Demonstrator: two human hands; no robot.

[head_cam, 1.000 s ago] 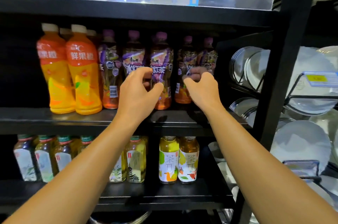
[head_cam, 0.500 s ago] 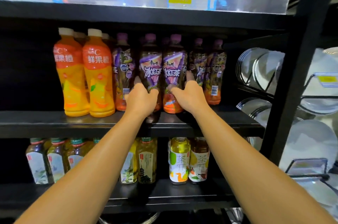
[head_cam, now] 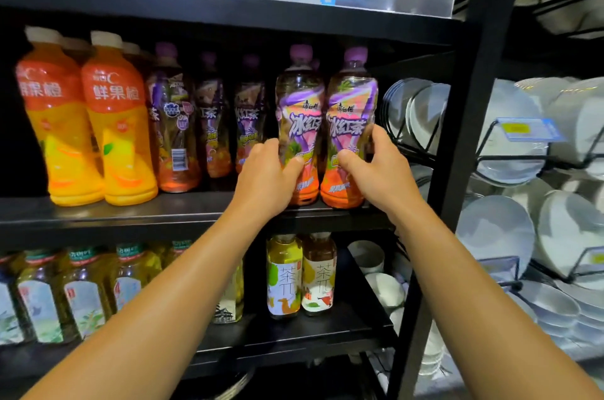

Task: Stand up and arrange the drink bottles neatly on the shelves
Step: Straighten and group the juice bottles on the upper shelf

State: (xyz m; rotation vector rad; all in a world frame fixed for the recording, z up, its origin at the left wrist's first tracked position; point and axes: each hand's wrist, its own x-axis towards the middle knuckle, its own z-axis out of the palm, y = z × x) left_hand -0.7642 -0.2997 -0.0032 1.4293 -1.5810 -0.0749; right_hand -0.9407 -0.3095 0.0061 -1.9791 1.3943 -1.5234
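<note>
Two purple-capped iced tea bottles stand side by side at the right end of the middle shelf (head_cam: 130, 213). My left hand (head_cam: 266, 177) grips the left iced tea bottle (head_cam: 299, 99) low on its body. My right hand (head_cam: 376, 171) grips the right iced tea bottle (head_cam: 353, 105) the same way. Both bottles are upright, labels facing me. More iced tea bottles (head_cam: 212, 125) stand further back to the left. Two orange juice bottles (head_cam: 114, 125) stand at the shelf's left front.
The lower shelf (head_cam: 294, 341) holds green tea bottles (head_cam: 81, 295) at left and two small tea bottles (head_cam: 300, 275) in the middle. A black upright post (head_cam: 457, 154) borders the shelves on the right. White plates (head_cam: 496, 236) in wire racks fill the neighbouring unit.
Both hands have moved right along the middle shelf, each bringing an iced tea bottle to the shelf's right end. The view has also shifted right.
</note>
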